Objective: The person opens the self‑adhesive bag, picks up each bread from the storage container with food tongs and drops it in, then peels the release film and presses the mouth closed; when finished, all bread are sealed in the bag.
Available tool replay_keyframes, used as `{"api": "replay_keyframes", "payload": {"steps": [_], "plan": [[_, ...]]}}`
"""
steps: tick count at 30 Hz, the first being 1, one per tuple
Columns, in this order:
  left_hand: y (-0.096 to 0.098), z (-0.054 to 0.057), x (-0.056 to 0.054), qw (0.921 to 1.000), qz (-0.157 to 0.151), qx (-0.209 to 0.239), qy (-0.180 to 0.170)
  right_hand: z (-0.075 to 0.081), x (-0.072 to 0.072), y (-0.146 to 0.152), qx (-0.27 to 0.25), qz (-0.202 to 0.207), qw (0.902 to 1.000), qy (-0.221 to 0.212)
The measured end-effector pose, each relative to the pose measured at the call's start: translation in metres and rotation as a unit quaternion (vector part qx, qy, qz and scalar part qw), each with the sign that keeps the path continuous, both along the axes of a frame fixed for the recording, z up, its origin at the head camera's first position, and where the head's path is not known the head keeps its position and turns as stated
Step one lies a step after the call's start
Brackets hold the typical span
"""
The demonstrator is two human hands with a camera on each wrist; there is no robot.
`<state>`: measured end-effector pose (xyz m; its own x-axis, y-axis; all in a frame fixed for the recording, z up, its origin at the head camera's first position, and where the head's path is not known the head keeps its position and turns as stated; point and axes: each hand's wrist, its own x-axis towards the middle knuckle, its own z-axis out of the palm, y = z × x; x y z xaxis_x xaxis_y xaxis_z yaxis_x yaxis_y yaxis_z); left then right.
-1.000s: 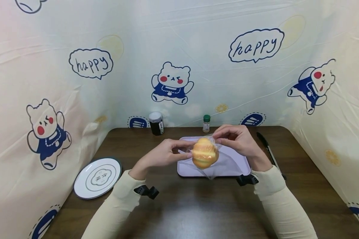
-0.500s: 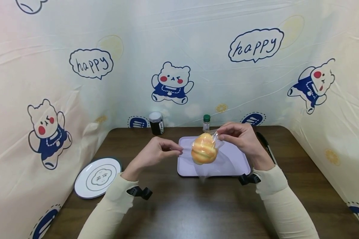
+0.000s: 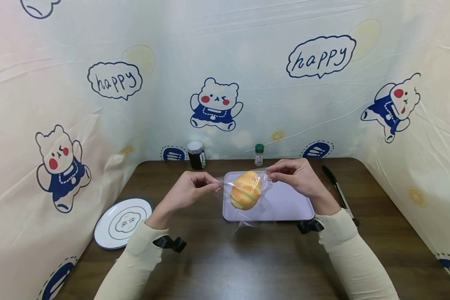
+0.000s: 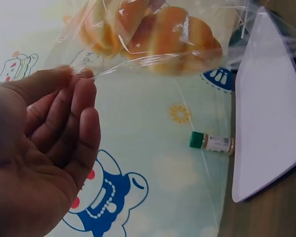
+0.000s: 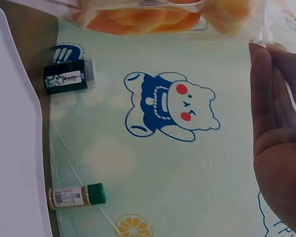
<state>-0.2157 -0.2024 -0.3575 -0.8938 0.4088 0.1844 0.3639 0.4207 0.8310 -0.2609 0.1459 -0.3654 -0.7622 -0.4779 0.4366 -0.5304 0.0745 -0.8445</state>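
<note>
A clear plastic bag (image 3: pixel 225 186) with golden, ridged bread (image 3: pixel 246 191) inside hangs between my two hands, above a pale lilac tray (image 3: pixel 290 204). My left hand (image 3: pixel 190 189) pinches one edge of the bag between thumb and index finger. At the other side, my right hand (image 3: pixel 298 177) pinches the plastic with its fingertips. In the left wrist view the bread (image 4: pixel 172 39) shows rounded, striped lobes behind shiny film, and the left fingertips (image 4: pixel 81 76) meet at the bag's edge. The right wrist view catches only the lower part of the bread (image 5: pixel 143 19).
At the back of the brown wooden table (image 3: pixel 225 266) stand a dark jar with a grey lid (image 3: pixel 196 155) and a small green-capped bottle (image 3: pixel 259 155). A white plate (image 3: pixel 121 223) lies at left. A black pen (image 3: pixel 337 189) lies right of the tray.
My left hand let the bread's side go, drew left, and now pinches the bag's edge. The bagged bread has tilted and shifted left; my right hand rose slightly, then came back down.
</note>
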Motion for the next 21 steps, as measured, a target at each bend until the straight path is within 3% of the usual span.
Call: {"api": "replay_keyframes", "payload": {"steps": [6,8,15,21], "plan": [[0.0,-0.007,0.0,0.9963,-0.046,0.072,-0.001,-0.003,-0.001,-0.01,0.049,-0.013,0.9979,-0.041],[0.001,-0.008,0.0,0.9948,-0.042,0.093,-0.011,-0.004,-0.002,-0.013,0.062,-0.013,0.9968,-0.048],[-0.004,-0.014,-0.004,0.9898,0.032,0.133,-0.042,-0.005,-0.003,-0.019,0.126,-0.02,0.9897,-0.066],[-0.018,-0.024,-0.011,0.9837,0.089,0.134,-0.08,-0.007,-0.003,-0.016,0.146,-0.031,0.9871,-0.059]]}}
